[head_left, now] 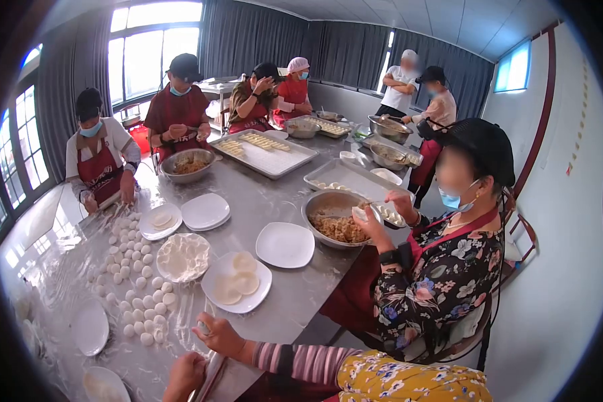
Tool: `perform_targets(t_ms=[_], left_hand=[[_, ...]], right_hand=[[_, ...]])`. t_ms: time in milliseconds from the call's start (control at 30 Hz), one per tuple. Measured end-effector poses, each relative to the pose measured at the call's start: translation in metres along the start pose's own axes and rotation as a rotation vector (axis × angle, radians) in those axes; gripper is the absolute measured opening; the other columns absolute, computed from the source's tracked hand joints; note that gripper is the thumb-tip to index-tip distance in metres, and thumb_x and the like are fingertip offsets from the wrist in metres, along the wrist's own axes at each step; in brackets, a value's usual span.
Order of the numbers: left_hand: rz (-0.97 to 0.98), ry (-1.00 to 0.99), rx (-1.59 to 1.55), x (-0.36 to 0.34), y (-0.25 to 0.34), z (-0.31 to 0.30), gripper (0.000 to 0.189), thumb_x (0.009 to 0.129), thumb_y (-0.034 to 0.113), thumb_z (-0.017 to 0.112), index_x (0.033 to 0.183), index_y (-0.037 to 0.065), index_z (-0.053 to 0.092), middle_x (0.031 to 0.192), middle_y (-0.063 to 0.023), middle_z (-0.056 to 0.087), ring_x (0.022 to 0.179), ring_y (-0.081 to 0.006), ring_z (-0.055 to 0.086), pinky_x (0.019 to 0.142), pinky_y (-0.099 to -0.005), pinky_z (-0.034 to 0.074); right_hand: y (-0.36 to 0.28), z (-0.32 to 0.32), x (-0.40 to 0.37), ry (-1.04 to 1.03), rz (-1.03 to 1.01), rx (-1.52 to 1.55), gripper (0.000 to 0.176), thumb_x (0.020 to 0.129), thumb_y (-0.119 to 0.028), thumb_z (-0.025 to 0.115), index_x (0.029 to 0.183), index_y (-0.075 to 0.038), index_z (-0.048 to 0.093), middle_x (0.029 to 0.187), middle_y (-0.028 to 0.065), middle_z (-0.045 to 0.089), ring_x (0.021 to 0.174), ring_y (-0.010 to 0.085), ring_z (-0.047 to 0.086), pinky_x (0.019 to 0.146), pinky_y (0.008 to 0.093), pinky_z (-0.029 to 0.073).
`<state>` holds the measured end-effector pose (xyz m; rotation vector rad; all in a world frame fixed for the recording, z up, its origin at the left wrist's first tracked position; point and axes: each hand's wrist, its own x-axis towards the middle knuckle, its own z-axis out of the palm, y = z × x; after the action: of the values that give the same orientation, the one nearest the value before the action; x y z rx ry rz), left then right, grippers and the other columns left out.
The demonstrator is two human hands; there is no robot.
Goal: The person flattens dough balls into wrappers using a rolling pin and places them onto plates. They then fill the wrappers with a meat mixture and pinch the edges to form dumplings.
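My right hand, in a pink and grey striped cuff, is closed around a pale, round-ended thing over the near part of the floury table. Just below it, my left hand is curled closed near the bottom of the view; what it holds is hidden. Many small dough balls lie to the left of my hands. Just beyond them, a square white plate carries several flat round wrappers. A bowl of flour stands beside that plate.
At right, a person holds a wrapper over a steel bowl of filling. More white plates stand mid-table. Trays of dumplings and another filling bowl are farther back, with several people around the table.
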<state>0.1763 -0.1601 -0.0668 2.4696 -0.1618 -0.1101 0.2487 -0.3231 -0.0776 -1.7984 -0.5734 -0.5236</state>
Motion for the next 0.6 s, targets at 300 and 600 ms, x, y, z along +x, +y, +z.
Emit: perform_targets(t_ms=[300, 600], left_hand=[[-0.112, -0.138, -0.166, -0.009, -0.010, 0.005, 0.020, 0.074, 0.020, 0.065, 0.076, 0.000, 0.063, 0.066, -0.0138, 0.062, 0.062, -0.0233, 0.061, 0.058, -0.0352, 0.047], [-0.067, -0.091, -0.169, -0.004, 0.007, -0.006, 0.017, 0.074, 0.016, 0.057, 0.074, -0.001, 0.061, 0.069, -0.0208, 0.061, 0.063, -0.0342, 0.060, 0.057, -0.0424, 0.044]], right_hand=[[0.010, -0.020, -0.038, -0.028, -0.269, -0.303, 0.023, 0.077, -0.011, 0.070, 0.093, -0.002, 0.056, 0.087, 0.0159, 0.052, 0.062, 0.0310, 0.058, 0.047, 0.0365, 0.043], [-0.039, -0.052, -0.036, 0.000, 0.119, -0.009, 0.018, 0.078, -0.006, 0.067, 0.086, -0.002, 0.052, 0.066, 0.0142, 0.052, 0.056, 0.0321, 0.055, 0.052, 0.0378, 0.044]])
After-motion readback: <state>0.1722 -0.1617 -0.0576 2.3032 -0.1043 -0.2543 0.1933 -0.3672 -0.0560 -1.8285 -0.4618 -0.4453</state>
